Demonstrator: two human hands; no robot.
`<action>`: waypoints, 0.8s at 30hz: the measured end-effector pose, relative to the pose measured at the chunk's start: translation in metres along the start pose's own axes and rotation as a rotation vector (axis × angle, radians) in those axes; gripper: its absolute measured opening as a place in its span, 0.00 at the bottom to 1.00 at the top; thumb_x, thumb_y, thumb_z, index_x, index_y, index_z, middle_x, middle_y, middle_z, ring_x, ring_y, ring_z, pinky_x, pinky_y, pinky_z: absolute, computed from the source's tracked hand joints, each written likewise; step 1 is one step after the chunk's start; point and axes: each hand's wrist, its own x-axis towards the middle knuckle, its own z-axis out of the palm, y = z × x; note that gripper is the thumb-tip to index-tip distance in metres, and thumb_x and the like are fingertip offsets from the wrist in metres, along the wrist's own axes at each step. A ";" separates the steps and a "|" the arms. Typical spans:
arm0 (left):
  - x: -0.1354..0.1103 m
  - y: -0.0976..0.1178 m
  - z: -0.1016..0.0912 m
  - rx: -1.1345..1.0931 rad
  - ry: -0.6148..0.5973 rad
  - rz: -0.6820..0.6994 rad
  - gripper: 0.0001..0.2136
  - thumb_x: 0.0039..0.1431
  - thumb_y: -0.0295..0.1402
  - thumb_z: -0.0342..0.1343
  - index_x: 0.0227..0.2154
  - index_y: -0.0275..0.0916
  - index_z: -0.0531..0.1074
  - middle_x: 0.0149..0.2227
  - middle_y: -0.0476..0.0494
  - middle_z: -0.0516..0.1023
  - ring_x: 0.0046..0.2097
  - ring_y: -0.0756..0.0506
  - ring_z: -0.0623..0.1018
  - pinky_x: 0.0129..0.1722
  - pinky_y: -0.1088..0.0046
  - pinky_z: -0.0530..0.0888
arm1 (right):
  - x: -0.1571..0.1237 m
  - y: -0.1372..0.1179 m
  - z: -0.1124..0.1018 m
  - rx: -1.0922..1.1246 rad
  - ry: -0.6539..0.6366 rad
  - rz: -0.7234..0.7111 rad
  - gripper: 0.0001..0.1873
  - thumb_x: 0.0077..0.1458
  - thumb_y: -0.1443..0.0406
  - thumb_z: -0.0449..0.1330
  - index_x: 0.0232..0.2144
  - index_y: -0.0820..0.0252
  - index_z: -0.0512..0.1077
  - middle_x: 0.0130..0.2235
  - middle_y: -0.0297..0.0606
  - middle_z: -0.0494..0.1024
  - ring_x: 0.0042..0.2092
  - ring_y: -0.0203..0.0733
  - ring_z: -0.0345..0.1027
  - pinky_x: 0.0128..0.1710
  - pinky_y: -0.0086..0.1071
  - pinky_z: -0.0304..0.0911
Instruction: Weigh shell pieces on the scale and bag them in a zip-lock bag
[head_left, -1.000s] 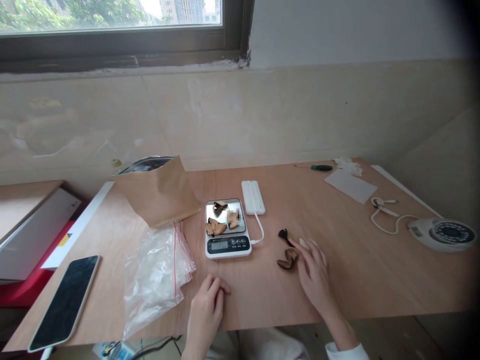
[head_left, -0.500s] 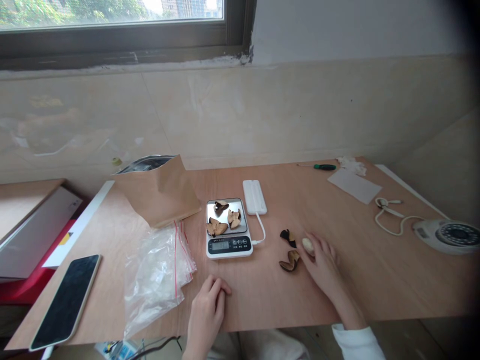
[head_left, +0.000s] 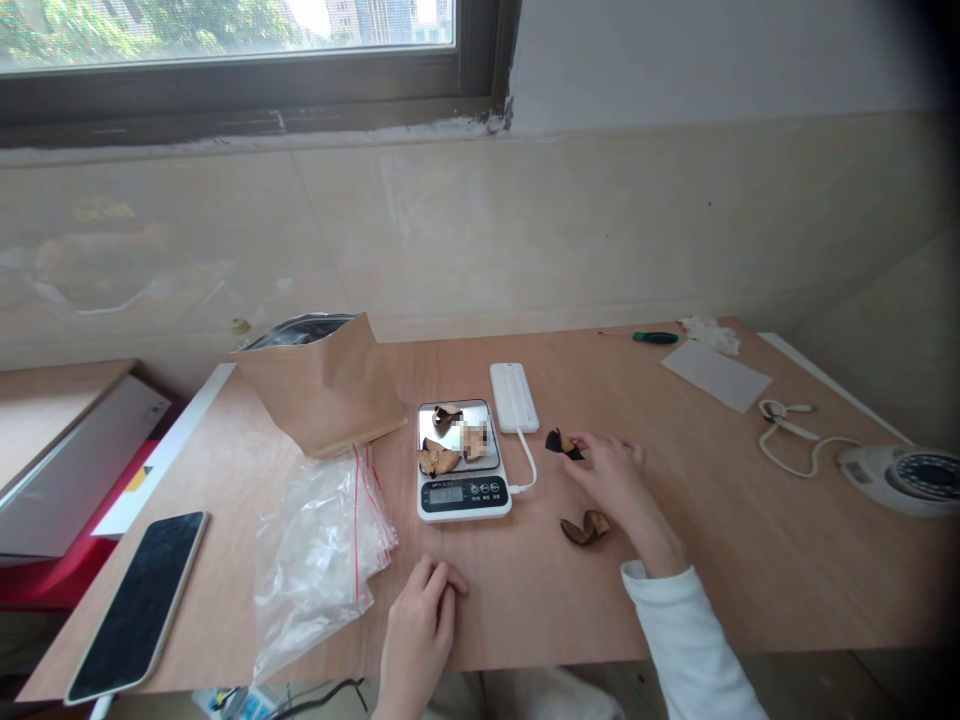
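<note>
My right hand (head_left: 611,483) pinches a curled dried piece (head_left: 561,443), black outside and tan where it is turned up, just right of the kitchen scale. A second curled brown piece (head_left: 585,528) lies on the table below that hand. On the steel plate of the white kitchen scale (head_left: 465,507) rest 3 dried brown-and-tan pieces (head_left: 439,458), one of them blurred by pixel blocks. My left hand (head_left: 421,615) lies at the table's front edge, its fingers curled together with nothing seen in them. The scale's display cannot be read.
A white power bank (head_left: 514,395) is cabled to the scale. Left of it stand an open brown paper pouch (head_left: 326,390), clear zip bags (head_left: 322,560) and a phone (head_left: 139,605). Farther right lie a screwdriver (head_left: 655,338), a white sheet (head_left: 716,374) and a corded white device (head_left: 900,475).
My right hand has moved left and a little away from me, and now lifts the black piece. The pale round thing at its fingers is out of sight. My left hand stays put.
</note>
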 end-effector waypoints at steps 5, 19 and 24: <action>0.000 0.001 0.000 -0.017 -0.007 0.000 0.11 0.63 0.27 0.41 0.30 0.41 0.68 0.34 0.47 0.72 0.36 0.49 0.75 0.38 0.75 0.69 | 0.031 -0.055 0.004 0.210 -0.042 -0.139 0.14 0.59 0.60 0.53 0.45 0.57 0.71 0.44 0.41 0.77 0.46 0.47 0.68 0.48 0.41 0.50; -0.001 0.002 0.000 -0.023 -0.025 -0.025 0.12 0.63 0.27 0.40 0.30 0.41 0.68 0.35 0.47 0.71 0.37 0.49 0.75 0.38 0.75 0.68 | 0.049 -0.075 0.020 0.436 -0.153 -0.157 0.23 0.67 0.58 0.40 0.50 0.54 0.71 0.48 0.41 0.74 0.51 0.45 0.65 0.53 0.43 0.54; 0.000 0.002 -0.001 -0.021 -0.030 -0.028 0.12 0.63 0.27 0.40 0.31 0.41 0.68 0.35 0.47 0.71 0.38 0.49 0.75 0.39 0.74 0.68 | -0.003 -0.060 0.000 0.638 -0.079 -0.117 0.22 0.66 0.57 0.42 0.50 0.56 0.71 0.49 0.42 0.74 0.52 0.43 0.66 0.54 0.39 0.59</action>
